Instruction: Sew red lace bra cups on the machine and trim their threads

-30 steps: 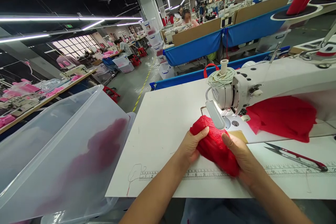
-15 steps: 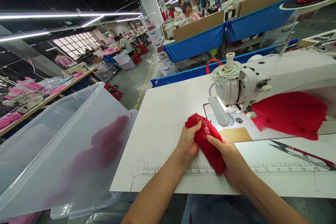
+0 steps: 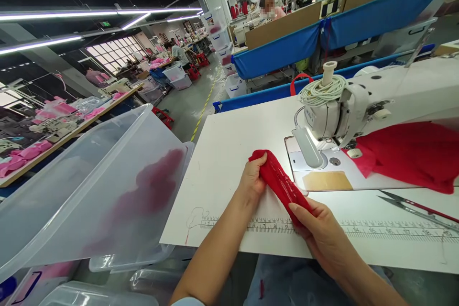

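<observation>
Stretching folded red fabric [image 3: 279, 181] between them, the left hand [image 3: 253, 179] and right hand [image 3: 317, 224] clamp its ends in their fingers, above the ruler-marked white table [image 3: 233, 138], beside the sewing machine [image 3: 412, 86].

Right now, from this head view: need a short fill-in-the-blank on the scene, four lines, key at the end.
1. The cloth gripped by both the left hand and the right hand is coloured ____.
2. The thread snips lie on the table on the person's ____ side of that cloth.
3. The translucent bin is beside the table on the person's ____ side.
4. The sewing machine's arm is coloured ____.

Missing words: red; right; left; white.
</observation>
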`<action>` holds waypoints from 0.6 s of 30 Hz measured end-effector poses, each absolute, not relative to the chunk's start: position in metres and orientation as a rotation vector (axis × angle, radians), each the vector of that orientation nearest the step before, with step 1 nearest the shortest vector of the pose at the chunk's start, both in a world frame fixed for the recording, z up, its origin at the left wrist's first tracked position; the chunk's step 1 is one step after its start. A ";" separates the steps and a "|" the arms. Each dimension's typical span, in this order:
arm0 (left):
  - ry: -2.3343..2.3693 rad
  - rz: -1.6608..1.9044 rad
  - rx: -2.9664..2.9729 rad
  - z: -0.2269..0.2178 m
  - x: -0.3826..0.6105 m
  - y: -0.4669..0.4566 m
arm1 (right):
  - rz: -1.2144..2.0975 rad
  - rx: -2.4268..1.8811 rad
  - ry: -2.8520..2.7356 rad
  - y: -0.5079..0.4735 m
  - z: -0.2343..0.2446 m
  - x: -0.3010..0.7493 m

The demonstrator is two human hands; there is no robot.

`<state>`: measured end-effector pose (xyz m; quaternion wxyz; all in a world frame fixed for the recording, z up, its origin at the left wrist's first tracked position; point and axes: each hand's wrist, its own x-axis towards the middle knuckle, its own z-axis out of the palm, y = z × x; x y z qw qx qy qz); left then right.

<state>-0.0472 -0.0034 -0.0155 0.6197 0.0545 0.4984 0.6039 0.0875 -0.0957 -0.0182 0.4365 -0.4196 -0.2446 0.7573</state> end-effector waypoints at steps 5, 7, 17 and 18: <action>1.100 1.282 0.106 -0.006 -0.042 -0.008 | 1.849 -1.047 -0.579 -0.081 -0.017 0.101; 1.008 1.197 0.127 -0.002 -0.039 -0.012 | 1.823 -1.005 -0.604 -0.073 -0.016 0.107; 0.942 1.139 0.162 -0.004 -0.035 -0.018 | 1.749 -0.922 -0.508 -0.063 -0.021 0.116; 0.945 1.145 0.163 -0.004 -0.035 -0.019 | 1.755 -0.915 -0.486 -0.062 -0.021 0.115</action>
